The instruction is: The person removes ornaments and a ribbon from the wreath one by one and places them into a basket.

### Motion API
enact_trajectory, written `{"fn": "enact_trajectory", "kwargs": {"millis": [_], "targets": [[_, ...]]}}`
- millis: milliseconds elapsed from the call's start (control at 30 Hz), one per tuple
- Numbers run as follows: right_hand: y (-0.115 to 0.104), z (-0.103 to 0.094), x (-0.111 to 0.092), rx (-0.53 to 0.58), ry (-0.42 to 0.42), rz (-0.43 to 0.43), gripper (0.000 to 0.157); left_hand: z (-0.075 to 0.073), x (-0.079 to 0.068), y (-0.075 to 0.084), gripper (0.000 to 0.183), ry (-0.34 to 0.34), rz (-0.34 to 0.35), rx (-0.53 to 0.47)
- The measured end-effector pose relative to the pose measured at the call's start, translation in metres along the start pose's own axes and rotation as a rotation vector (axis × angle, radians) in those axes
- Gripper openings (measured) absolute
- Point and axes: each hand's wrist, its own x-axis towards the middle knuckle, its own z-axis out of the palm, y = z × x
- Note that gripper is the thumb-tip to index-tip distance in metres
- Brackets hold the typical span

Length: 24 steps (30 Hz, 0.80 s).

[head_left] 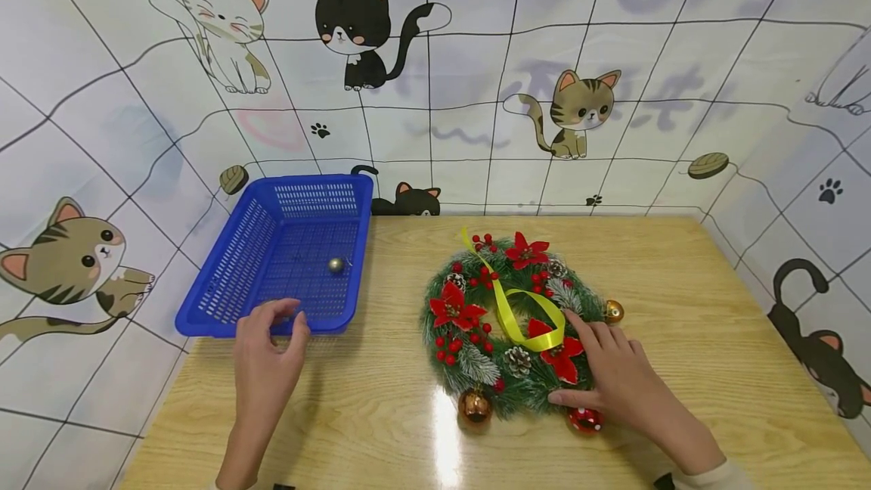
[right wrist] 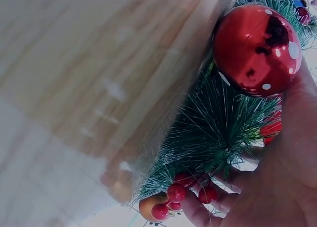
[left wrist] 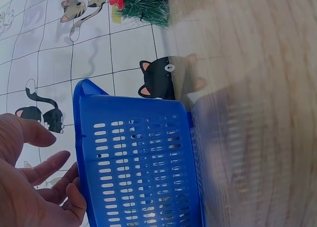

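Note:
The left hand (head_left: 269, 354) hovers at the near rim of a blue plastic basket (head_left: 231, 271), fingers loosely bent and thumb apart, with nothing between them. In the left wrist view its fingertips lie right by the basket rim. Inside the basket is one small gold ball ornament (head_left: 336, 265). The right hand (head_left: 622, 376) rests on the right side of a green Christmas wreath (head_left: 500, 392), thumb and fingers spread. A yellow ribbon (head_left: 505, 308) lies across the wreath, among red flowers and berries. Close by the right thumb is a red ball with white dots (right wrist: 257, 51).
A copper ball (head_left: 475, 407) hangs at the wreath's near edge and a gold ball (head_left: 614, 311) at its right. Wood-grain table (head_left: 381, 414) lies under everything. Cat-patterned covering (head_left: 463, 82) encloses the back and sides.

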Motion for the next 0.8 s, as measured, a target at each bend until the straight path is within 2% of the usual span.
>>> {"fn": "enact_trajectory", "kwargs": {"millis": [300, 633, 800], "targets": [[-0.005, 0.004, 0.000, 0.007, 0.000, 0.012, 0.129, -0.003, 0.000, 0.003, 0.018, -0.002, 0.021, -0.004], [-0.003, -0.003, -0.002, 0.001, 0.000, 0.011, 0.131, 0.002, -0.006, 0.011, 0.020, -0.019, 0.058, -0.037], [-0.003, -0.001, -0.002, 0.015, -0.014, 0.016, 0.131, 0.002, -0.010, 0.018, 0.026, -0.073, 0.065, -0.104]]}}
